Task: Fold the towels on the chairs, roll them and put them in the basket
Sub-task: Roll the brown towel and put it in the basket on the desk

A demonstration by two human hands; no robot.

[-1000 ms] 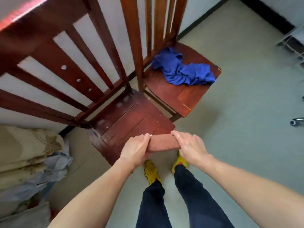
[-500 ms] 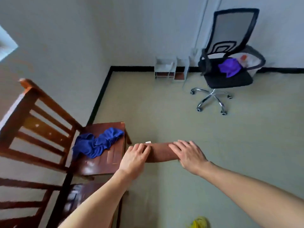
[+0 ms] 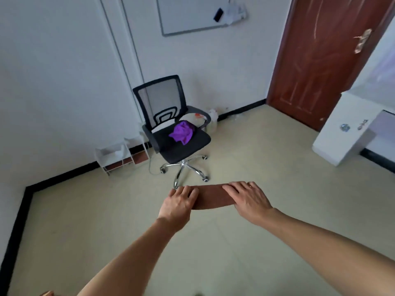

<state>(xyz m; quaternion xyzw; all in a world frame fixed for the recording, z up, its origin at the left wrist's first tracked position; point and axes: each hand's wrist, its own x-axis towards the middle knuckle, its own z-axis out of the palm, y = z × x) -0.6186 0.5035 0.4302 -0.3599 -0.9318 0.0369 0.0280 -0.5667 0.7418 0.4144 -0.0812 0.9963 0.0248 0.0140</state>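
1. The rolled brown towel [image 3: 210, 198] is held level in the air in front of the person, above the floor and well apart from any chair. No basket is in view.
2. The roll's left end is covered by the left hand [image 3: 181, 201] and its right end by the right hand [image 3: 248, 199]. The fingers are curled over the top and the thumbs are hidden beneath, so both hands are judged to be gripping it.
3. The roll is judged light, soft and compressible. It is likely to unwind if an end is released, so it is best gripped round both ends with the loose edge pinned.
4. A purple towel [image 3: 182, 132] is seen crumpled on the seat of a mesh office chair [image 3: 159, 97], beyond the hands and not yet folded.
5. A white wire rack [image 3: 115, 155] is set against the wall beside the chair. A brown door [image 3: 320, 60] and a white cabinet [image 3: 346, 133] are seen at the right.
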